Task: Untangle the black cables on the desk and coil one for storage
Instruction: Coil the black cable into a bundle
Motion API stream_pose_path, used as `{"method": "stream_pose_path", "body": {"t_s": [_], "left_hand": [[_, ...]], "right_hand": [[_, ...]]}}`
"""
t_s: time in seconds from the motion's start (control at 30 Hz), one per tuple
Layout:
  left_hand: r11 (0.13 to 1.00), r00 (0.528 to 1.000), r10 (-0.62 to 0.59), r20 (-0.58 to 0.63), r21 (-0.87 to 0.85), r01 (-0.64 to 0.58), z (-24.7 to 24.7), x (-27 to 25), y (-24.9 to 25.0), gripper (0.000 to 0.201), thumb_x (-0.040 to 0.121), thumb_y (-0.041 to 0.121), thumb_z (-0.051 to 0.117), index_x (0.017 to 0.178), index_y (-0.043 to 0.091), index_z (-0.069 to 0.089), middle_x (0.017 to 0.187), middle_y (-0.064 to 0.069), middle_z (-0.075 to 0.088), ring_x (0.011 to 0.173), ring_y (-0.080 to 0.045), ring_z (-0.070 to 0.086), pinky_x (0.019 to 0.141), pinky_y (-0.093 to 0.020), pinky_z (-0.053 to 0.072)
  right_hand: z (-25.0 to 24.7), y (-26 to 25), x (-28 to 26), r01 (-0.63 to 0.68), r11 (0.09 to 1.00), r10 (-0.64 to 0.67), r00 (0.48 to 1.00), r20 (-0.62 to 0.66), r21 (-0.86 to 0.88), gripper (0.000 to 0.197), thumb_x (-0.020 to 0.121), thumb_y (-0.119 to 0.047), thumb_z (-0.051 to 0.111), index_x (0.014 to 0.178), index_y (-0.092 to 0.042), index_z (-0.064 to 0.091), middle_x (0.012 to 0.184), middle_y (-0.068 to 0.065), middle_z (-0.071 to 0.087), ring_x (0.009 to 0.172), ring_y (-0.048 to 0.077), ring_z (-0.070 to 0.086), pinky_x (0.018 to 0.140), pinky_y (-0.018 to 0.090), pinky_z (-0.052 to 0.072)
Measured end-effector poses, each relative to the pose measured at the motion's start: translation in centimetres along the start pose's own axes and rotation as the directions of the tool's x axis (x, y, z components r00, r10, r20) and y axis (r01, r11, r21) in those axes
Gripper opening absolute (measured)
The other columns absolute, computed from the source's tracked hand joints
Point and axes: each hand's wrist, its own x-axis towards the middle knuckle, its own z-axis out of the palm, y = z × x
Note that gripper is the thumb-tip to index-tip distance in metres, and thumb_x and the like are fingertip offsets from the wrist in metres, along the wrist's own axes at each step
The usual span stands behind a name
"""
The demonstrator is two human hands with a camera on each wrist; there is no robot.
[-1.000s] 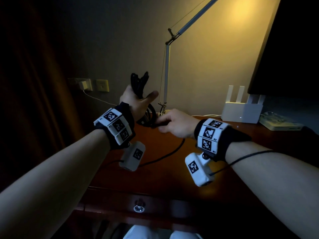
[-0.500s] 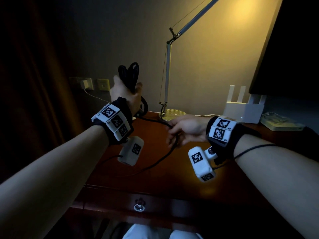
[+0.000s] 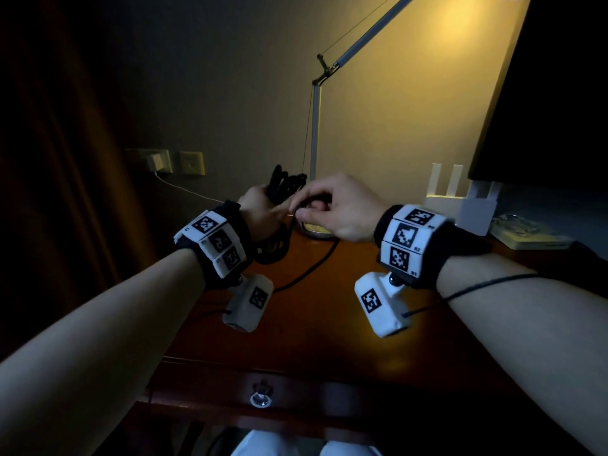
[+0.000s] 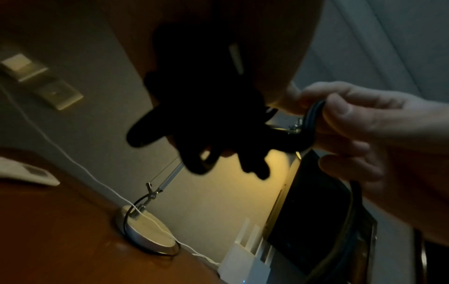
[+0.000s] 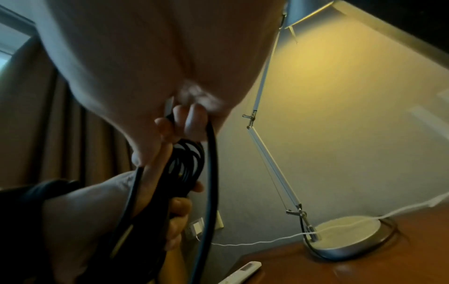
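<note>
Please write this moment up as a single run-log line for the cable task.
step: coiling | left hand: grips black cable coil | right hand: pinches free cable strand at coil | slack: trails over desk

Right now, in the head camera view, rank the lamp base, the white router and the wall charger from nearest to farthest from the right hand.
1. Lamp base: just beneath the right hand, on the desk.
2. White router: to the right, at the back of the desk by the wall.
3. Wall charger: far left, plugged into the wall, beyond the left hand.
</note>
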Motion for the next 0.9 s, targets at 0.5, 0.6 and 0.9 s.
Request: {"method": "stream_pose_path", "body": {"t_s": [0.5,0.6,0.9], "left_hand": [[0.994,0.965,0.041,0.259,-0.108,-0.013,-0.7,-2.6,0.7,0.046,0.054,0.035,0.089,0.090,0.025,0.061,0.092,-0.002,0.067,0.085,-0.016,0.064,0.073,-0.032,0.053],[0.993,0.983,-0.032,0.178,-0.106,0.052,-0.7,-1.5,0.3,0.039,0.071,0.022,0.082,0.104,0.019,0.061,0.099,-0.004,0.065,0.089,-0.017,0.062,0.075,-0.032,0.052],[0.945,0.971,-0.232,-0.058,-0.249,0.211,-0.4,0.0,-0.2,0.048,0.082,0.021,0.072,0.126,0.011,0.057,0.114,-0.012,0.065,0.103,-0.027,0.062,0.093,-0.042,0.051]], "right_hand": [[0.2,-0.2,0.5,-0.065,0.994,0.081,0.976,-0.204,0.083,0.037,0.067,-0.016,0.086,0.080,-0.024,0.052,0.073,-0.008,0.063,0.066,0.003,0.061,0.056,0.014,0.045],[0.2,0.2,0.7,-0.209,0.929,0.242,0.967,-0.075,0.307,0.033,0.077,-0.004,0.077,0.095,-0.016,0.052,0.080,0.005,0.066,0.063,0.015,0.062,0.058,0.026,0.051],[-0.2,1.5,-0.6,-0.492,0.633,0.224,0.856,0.466,0.599,0.012,0.101,-0.013,0.041,0.110,-0.007,0.045,0.074,0.008,0.058,0.082,0.023,0.068,0.075,0.038,0.042]]}}
